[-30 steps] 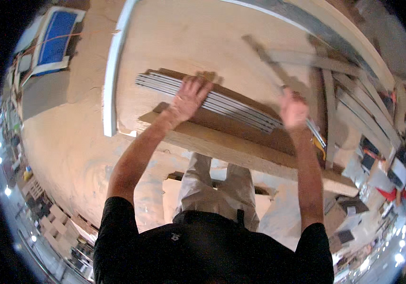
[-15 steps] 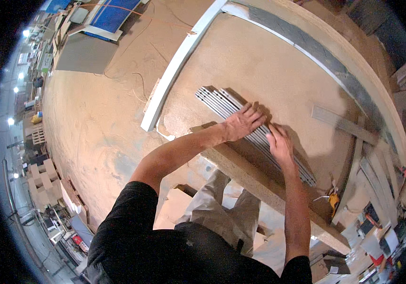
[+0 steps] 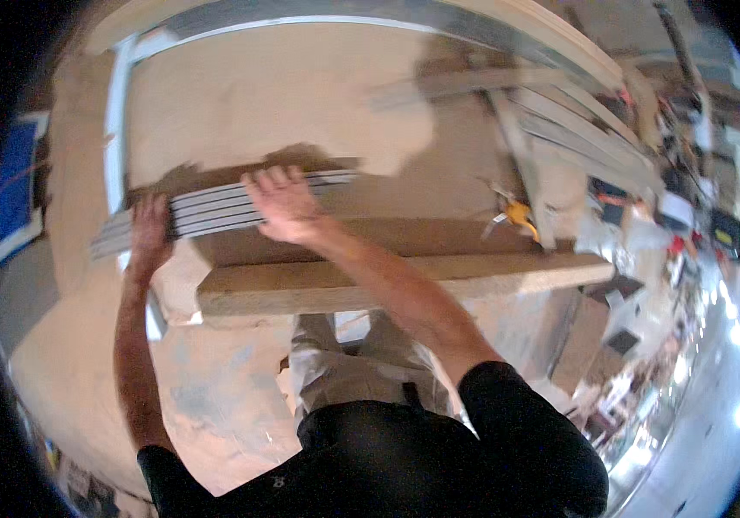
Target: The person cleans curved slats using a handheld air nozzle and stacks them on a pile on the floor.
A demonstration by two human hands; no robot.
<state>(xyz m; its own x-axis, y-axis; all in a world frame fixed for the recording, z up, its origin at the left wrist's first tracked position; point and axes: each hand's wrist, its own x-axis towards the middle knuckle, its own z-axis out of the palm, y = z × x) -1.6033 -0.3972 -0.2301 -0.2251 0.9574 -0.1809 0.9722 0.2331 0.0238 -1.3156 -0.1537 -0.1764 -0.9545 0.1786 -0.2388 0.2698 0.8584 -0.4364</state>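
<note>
Lays the left hand (image 3: 152, 231) over a bundle of long grey strips (image 3: 215, 211), toward its left end, with the fingers close together and the thumb hard to make out. Sets the right hand (image 3: 284, 205) across the same strips farther right, with the fingers slightly parted, hiding a stretch of them. Cannot tell a firm grip from a light touch in either hand, with both undersides hidden. Has the strips lying crosswise above the near left part of the tan board (image 3: 258, 104), blurred at the left end, where hard to count. Crosses the white rail (image 3: 116, 129) with that end, covering a piece of it; cannot tell resting from hovering there. Passes the right forearm (image 3: 396, 285) over the wooden beam (image 3: 525, 274), hiding part of it. Shows a small yellow tool (image 3: 518, 216) on the right, too blurred to identify, near smeared, overlapping slats (image 3: 577, 138). Loses part of a blue panel (image 3: 16, 181) at far left to the dark picture rim.
</note>
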